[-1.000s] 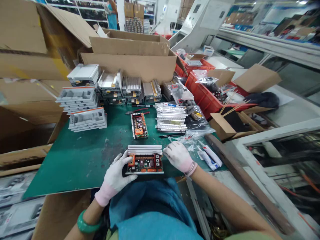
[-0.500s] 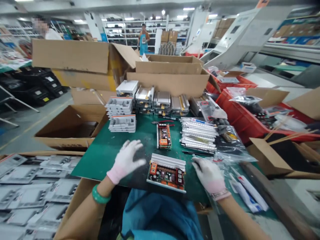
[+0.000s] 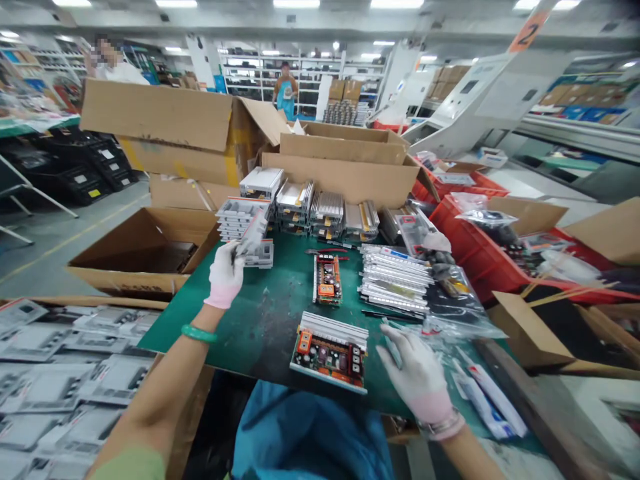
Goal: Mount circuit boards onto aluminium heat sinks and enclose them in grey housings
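Observation:
My left hand (image 3: 226,268), in a white glove, is closed on the edge of a grey end panel (image 3: 254,230), which is tilted up in front of the stacked grey panels (image 3: 235,212). My right hand (image 3: 416,363), gloved too, rests over the green table with its fingers apart and nothing in them. Between the hands, near the front edge, lies a circuit board in a finned aluminium heatsink (image 3: 330,353). Behind it is a second, smaller-looking circuit board assembly (image 3: 327,280).
Metal strips (image 3: 395,277) are piled right of the boards, near glue tubes (image 3: 493,393). Finned heatsinks (image 3: 327,210) stand stacked along the back. Open cardboard boxes (image 3: 150,240) and red bins (image 3: 460,233) surround the table. Two people stand beyond.
My left hand has moved forward and left from beside the front board and taken hold of a grey panel. The right hand has spread its fingers slightly. The camera view has tilted upward.

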Demonstrator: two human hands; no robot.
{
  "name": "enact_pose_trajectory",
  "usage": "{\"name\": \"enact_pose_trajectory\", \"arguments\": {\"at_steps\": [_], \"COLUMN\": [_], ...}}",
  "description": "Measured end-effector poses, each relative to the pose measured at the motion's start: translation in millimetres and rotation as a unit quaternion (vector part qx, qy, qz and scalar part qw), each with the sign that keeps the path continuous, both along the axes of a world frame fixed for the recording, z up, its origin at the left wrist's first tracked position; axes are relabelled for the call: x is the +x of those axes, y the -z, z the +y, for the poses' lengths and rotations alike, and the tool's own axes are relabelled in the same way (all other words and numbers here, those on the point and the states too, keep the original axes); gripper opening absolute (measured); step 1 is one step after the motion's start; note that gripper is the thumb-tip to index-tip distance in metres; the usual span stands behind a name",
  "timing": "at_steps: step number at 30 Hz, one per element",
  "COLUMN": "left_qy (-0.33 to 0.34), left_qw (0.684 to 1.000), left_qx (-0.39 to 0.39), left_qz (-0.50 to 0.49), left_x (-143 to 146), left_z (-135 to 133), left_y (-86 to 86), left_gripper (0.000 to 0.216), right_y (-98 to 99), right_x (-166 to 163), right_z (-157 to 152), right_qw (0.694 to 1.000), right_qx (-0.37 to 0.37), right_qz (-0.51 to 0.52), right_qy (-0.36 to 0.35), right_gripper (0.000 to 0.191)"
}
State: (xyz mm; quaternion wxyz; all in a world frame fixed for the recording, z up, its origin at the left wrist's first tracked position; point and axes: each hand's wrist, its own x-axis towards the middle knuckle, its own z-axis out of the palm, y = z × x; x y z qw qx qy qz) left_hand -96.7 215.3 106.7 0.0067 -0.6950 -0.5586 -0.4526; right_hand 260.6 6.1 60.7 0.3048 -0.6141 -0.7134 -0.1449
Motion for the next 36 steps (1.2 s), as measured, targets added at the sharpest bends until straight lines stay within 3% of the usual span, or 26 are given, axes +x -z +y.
{"name": "enact_pose_trajectory", "arguments": {"at_steps": [3,6,8,10,12,13,14,16,18,20,22,25,32,36], "left_qy": [-0.018,0.131,0.267,0.394,0.457,0.463,0.447,0.367,0.271,0.238,0.279,0.326,0.355,0.361], "left_qw": [0.997,0.963,0.904,0.830,0.778,0.771,0.782,0.848,0.920,0.953,0.946,0.923,0.907,0.907], "left_qx": [0.001,-0.120,-0.230,-0.321,-0.367,-0.377,-0.379,-0.351,-0.274,-0.188,-0.152,-0.174,-0.208,-0.186], "left_qz": [-0.075,-0.205,-0.242,-0.229,-0.225,-0.222,-0.212,-0.152,-0.064,0.005,0.059,0.105,0.086,0.107], "left_x": [33,74,95,104,102,97,91,77,67,62,62,64,65,65], "left_z": [-54,-120,-158,-181,-189,-188,-185,-175,-163,-153,-146,-139,-131,-125], "left_y": [2.6,0.0,-4.0,-6.2,-4.5,-2.3,0.5,6.6,12.2,17.0,21.3,27.0,34.4,30.9], "left_gripper": [0.043,0.047,0.050,0.051,0.059,0.065,0.070,0.076,0.083,0.095,0.098,0.090,0.079,0.075], "right_y": [-14.8,-30.9,-40.2,-46.7,-49.0,-48.4,-46.9,-41.7,-35.3,-29.7,-25.5,-22.2,-21.7,-23.5], "right_x": [-21,-43,-52,-55,-53,-51,-49,-45,-42,-41,-41,-42,-39,-39], "right_z": [-2,-5,-8,-12,-16,-18,-19,-20,-18,-15,-10,-3,2,-4], "right_qw": [0.996,0.978,0.963,0.961,0.968,0.971,0.974,0.978,0.980,0.981,0.981,0.982,0.967,0.988], "right_qx": [-0.026,-0.060,-0.067,-0.065,-0.071,-0.079,-0.090,-0.112,-0.131,-0.149,-0.160,-0.166,-0.238,-0.147], "right_qz": [0.075,0.181,0.230,0.235,0.216,0.206,0.197,0.177,0.151,0.124,0.098,0.074,0.070,-0.018], "right_qy": [-0.034,-0.086,-0.119,-0.129,-0.107,-0.090,-0.069,-0.024,0.012,0.032,0.041,0.049,0.050,0.044], "right_gripper": [0.033,0.051,0.059,0.052,0.039,0.033,0.030,0.030,0.033,0.035,0.036,0.036,0.030,0.033]}}
